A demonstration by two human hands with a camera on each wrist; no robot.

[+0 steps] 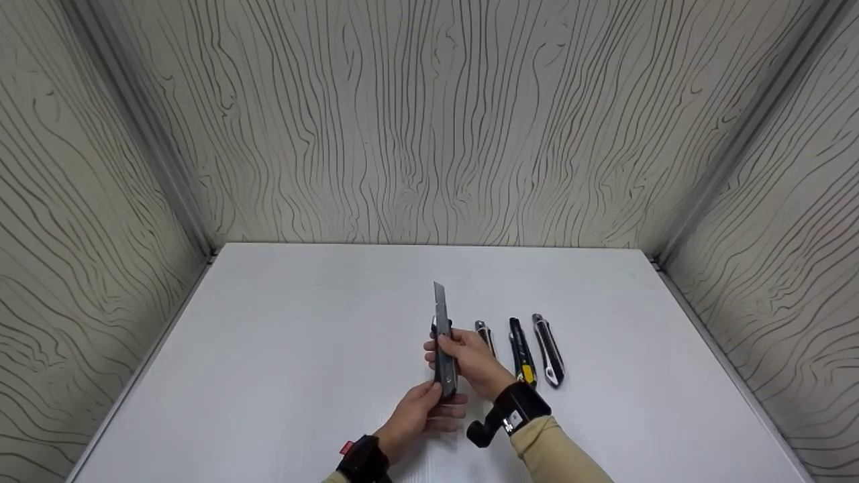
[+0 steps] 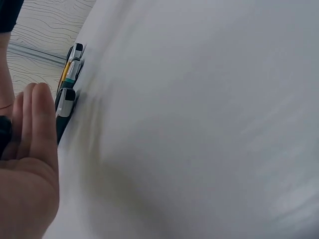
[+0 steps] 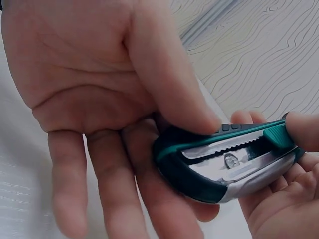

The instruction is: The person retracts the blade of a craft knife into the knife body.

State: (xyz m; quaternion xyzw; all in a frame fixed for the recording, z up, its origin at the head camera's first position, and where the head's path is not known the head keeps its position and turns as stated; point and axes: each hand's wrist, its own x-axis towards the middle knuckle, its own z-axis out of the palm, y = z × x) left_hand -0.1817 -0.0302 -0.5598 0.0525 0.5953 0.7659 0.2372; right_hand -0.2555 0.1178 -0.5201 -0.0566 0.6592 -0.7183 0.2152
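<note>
A black, green and silver utility knife (image 1: 445, 365) is held over the table, its long blade (image 1: 440, 295) extended toward the back wall. The right hand (image 1: 475, 359) grips the middle of the handle, its thumb on top; in the right wrist view that thumb (image 3: 303, 132) lies by the green slider (image 3: 279, 138). The left hand (image 1: 419, 416) pinches the handle's rear end between thumb and index finger, while its other fingers (image 3: 114, 184) stretch out straight. At the left wrist view's edge, the left palm (image 2: 30, 191) shows beside the knife's dark end. The blade is hidden in both wrist views.
Right of the hands, three more utility knives lie on the white table (image 1: 302, 335): one partly behind the right hand (image 1: 484, 334), a black and yellow one (image 1: 519, 349) and a dark silver-trimmed one (image 1: 550, 352). Wood-grain panels (image 1: 429, 121) enclose the table's back and sides.
</note>
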